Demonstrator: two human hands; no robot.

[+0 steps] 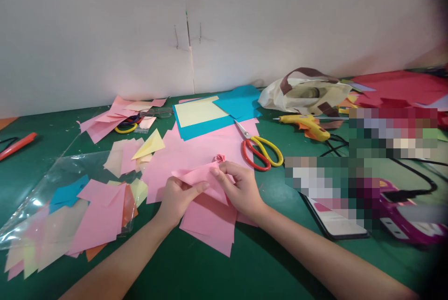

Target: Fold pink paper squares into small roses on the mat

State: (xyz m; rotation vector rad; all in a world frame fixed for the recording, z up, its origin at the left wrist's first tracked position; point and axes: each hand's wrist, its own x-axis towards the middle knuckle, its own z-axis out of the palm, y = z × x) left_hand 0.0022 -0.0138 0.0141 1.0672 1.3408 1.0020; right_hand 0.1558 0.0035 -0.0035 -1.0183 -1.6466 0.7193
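Between my two hands is a piece of pink paper [201,176], raised over several pink sheets. My left hand [180,199] pinches its left side with the thumb laid across the front. At its right edge my right hand [241,185] grips it between thumb and fingers. A small crumpled pink paper twist [220,158] shows just above the right fingertips; whether it belongs to the held paper I cannot tell. Below the hands lie loose pink sheets [210,227]. Scissors with one red and one yellow handle [257,148] rest beyond my right hand.
A clear plastic bag [70,174] with coloured paper pieces lies left. Blue sheets [241,101] are at the back. A yellow glue gun [308,125], a cloth bag [301,97], a phone [338,225] and a purple device [406,223] with cables occupy the right.
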